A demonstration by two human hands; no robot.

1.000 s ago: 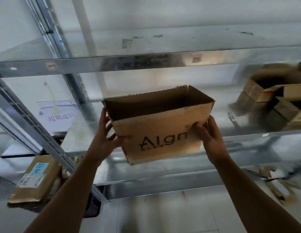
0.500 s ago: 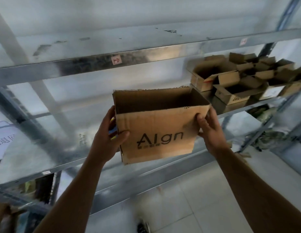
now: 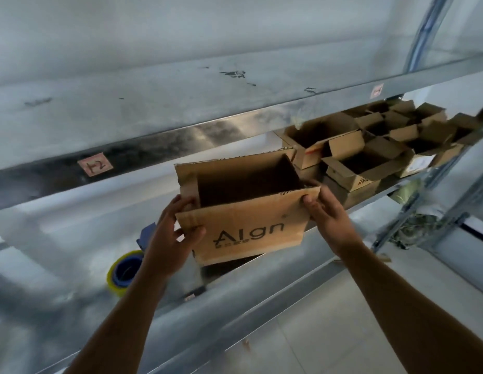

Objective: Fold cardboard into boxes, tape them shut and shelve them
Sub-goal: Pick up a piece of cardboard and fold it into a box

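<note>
Above the steel shelf (image 3: 46, 252) we hold the open-topped AIgn box (image 3: 251, 230), its inside dark. Smaller open boxes (image 3: 370, 147) pile up far right. Our left hand (image 3: 170, 238) and right hand (image 3: 326, 214) still grip its ends. The tape roll (image 3: 121, 271), earlier mostly hidden behind the left hand, now shows.

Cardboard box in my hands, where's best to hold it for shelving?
By its two short ends, one hand from each side, as the left hand and right hand do now. The cardboard box is wide and open-topped, so end grips with thumbs on the front should keep it level.
</note>
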